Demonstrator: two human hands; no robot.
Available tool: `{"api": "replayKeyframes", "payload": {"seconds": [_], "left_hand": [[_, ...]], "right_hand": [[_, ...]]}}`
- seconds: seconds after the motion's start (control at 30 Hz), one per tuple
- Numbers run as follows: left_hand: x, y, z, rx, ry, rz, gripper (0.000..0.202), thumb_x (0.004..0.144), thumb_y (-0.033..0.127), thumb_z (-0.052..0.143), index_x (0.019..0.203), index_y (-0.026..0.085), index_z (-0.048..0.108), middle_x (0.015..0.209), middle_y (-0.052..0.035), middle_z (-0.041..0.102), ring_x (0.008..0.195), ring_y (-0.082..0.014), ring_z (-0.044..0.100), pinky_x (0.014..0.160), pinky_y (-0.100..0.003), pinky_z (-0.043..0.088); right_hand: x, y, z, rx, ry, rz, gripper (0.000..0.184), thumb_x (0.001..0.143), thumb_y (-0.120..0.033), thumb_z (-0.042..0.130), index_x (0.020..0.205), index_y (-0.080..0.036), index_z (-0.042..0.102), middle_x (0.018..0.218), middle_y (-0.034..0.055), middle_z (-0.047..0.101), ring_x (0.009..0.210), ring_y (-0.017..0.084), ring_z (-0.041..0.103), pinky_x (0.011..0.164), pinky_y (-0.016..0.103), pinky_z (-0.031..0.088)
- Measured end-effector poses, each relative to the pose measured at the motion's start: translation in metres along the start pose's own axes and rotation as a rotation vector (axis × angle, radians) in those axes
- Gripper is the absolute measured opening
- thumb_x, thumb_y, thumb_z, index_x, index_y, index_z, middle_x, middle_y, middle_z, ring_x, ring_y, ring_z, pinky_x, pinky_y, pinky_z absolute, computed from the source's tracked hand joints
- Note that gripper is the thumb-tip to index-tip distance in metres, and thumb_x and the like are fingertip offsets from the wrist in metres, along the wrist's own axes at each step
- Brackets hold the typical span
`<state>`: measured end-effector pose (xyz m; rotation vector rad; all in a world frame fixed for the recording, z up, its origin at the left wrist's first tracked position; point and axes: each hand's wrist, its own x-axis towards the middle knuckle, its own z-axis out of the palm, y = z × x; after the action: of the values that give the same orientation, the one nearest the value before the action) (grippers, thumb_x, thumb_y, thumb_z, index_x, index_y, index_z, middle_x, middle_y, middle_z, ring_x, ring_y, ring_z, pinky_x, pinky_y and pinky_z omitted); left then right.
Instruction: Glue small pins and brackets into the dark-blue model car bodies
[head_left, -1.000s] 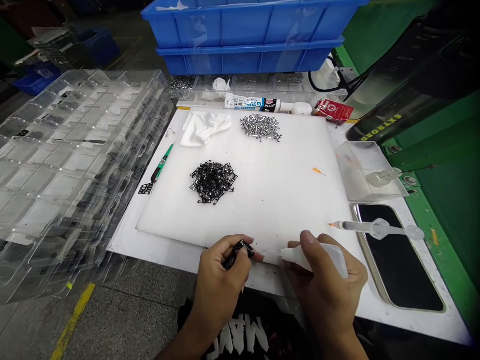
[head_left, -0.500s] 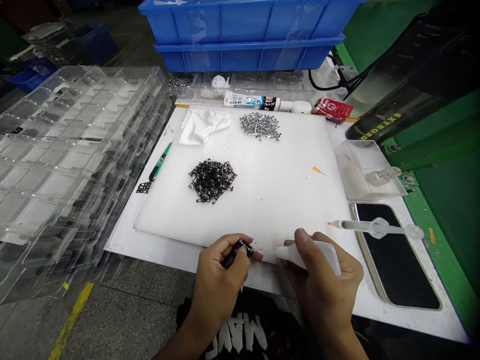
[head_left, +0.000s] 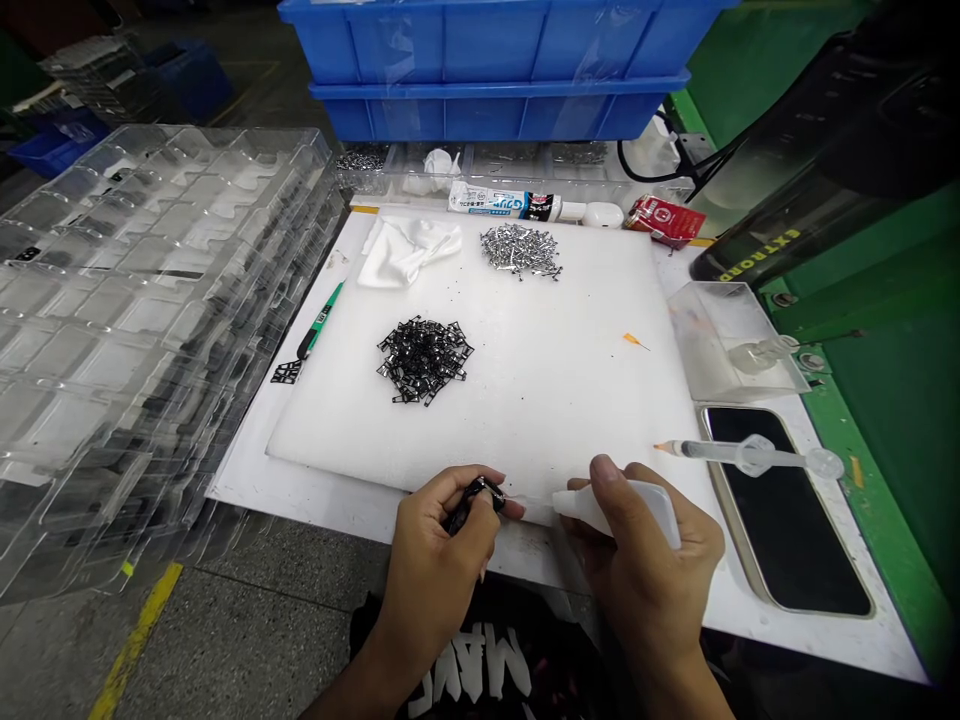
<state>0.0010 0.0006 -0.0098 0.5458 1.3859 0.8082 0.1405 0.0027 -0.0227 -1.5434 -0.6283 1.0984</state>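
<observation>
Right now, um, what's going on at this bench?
A person's left hand pinches a small black part. The right hand holds a white bottle, its nozzle pointed toward that part; whether they touch is unclear. On the foam pad lie a black pile and a silver pile.

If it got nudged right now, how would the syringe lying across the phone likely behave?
The syringe would probably slide easily, resting on the glossy phone. Its clear, plastic-looking body suggests it is light for its length. The wide flange may keep it from rolling far.
</observation>
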Motion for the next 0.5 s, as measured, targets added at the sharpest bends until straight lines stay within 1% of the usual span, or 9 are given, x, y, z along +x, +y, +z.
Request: {"api": "replayKeyframes", "payload": {"seconds": [0.1,0.2,0.27,0.3,0.37,0.4,0.43,0.47,0.5], "left_hand": [[0.0,0.0,-0.001,0.004,-0.004,0.005,0.02,0.091,0.032,0.063,0.1,0.016,0.071,0.083,-0.0074,0.077,0.045,-0.0024,0.04,0.046,-0.015,0.034],[0.001,0.0,-0.001,-0.004,-0.014,0.014,0.021,0.091,0.032,0.063,0.1,0.015,0.07,0.081,-0.007,0.076,0.045,-0.0025,0.039,0.045,-0.016,0.034],[0.001,0.0,-0.002,-0.01,-0.022,0.015,0.021,0.091,0.033,0.063,0.099,0.015,0.07,0.085,-0.0072,0.076,0.046,-0.0028,0.04,0.045,-0.016,0.033],[0.001,0.0,-0.002,-0.013,-0.027,0.016,0.021,0.091,0.033,0.063,0.099,0.015,0.07,0.087,-0.0073,0.076,0.046,-0.0028,0.04,0.044,-0.016,0.033],[0.002,-0.001,-0.002,-0.019,-0.033,0.019,0.021,0.091,0.033,0.063,0.098,0.015,0.069,0.087,-0.0072,0.076,0.045,-0.0026,0.04,0.044,-0.016,0.033],[0.002,-0.001,-0.002,-0.022,-0.035,0.022,0.021,0.091,0.033,0.063,0.098,0.015,0.069,0.086,-0.007,0.076,0.045,-0.0024,0.04,0.044,-0.016,0.033],[0.003,-0.001,-0.002,-0.026,-0.036,0.027,0.02,0.091,0.033,0.063,0.098,0.015,0.068,0.086,-0.0069,0.076,0.044,-0.0022,0.04,0.043,-0.015,0.033],[0.003,-0.002,-0.002,-0.029,-0.035,0.033,0.02,0.09,0.033,0.063,0.098,0.015,0.068,0.085,-0.0067,0.076,0.044,-0.002,0.039,0.043,-0.015,0.032],[0.003,-0.003,-0.003,-0.031,-0.035,0.039,0.02,0.09,0.033,0.063,0.097,0.015,0.068,0.084,-0.0064,0.076,0.043,-0.0019,0.039,0.042,-0.015,0.031]], "right_hand": [[0.001,0.002,0.0,-0.002,0.003,-0.007,0.045,0.077,-0.044,0.083,0.059,-0.016,0.054,0.061,0.0019,0.057,0.047,0.011,0.048,0.04,0.025,0.034],[0.002,0.001,-0.001,0.105,0.005,-0.002,0.05,0.074,-0.04,0.084,0.055,-0.018,0.043,0.054,-0.0005,0.049,0.042,0.01,0.044,0.035,0.024,0.032],[0.004,-0.002,-0.002,0.222,0.045,-0.059,0.053,0.074,-0.039,0.083,0.056,-0.019,0.037,0.051,-0.0038,0.041,0.039,0.009,0.039,0.033,0.023,0.03],[0.006,-0.004,-0.002,0.25,0.069,-0.109,0.05,0.077,-0.039,0.081,0.059,-0.019,0.039,0.051,-0.0054,0.038,0.038,0.008,0.037,0.033,0.022,0.031],[0.013,-0.009,-0.001,0.165,0.051,-0.223,0.033,0.087,-0.042,0.074,0.075,-0.02,0.052,0.052,-0.0073,0.038,0.038,0.009,0.039,0.035,0.023,0.035],[0.019,-0.011,0.0,0.051,0.006,-0.278,0.024,0.092,-0.043,0.068,0.09,-0.021,0.06,0.054,-0.0068,0.044,0.041,0.011,0.045,0.039,0.024,0.042],[0.026,-0.013,0.003,-0.102,-0.046,-0.343,0.024,0.097,-0.044,0.062,0.109,-0.023,0.061,0.059,-0.005,0.053,0.048,0.013,0.054,0.046,0.027,0.049],[0.035,-0.014,0.006,-0.274,-0.087,-0.414,0.031,0.101,-0.045,0.056,0.124,-0.024,0.058,0.069,-0.0018,0.062,0.058,0.016,0.062,0.055,0.03,0.055],[0.044,-0.014,0.01,-0.438,-0.104,-0.491,0.037,0.102,-0.044,0.053,0.132,-0.024,0.056,0.081,0.0022,0.069,0.07,0.018,0.067,0.065,0.034,0.058]]}}
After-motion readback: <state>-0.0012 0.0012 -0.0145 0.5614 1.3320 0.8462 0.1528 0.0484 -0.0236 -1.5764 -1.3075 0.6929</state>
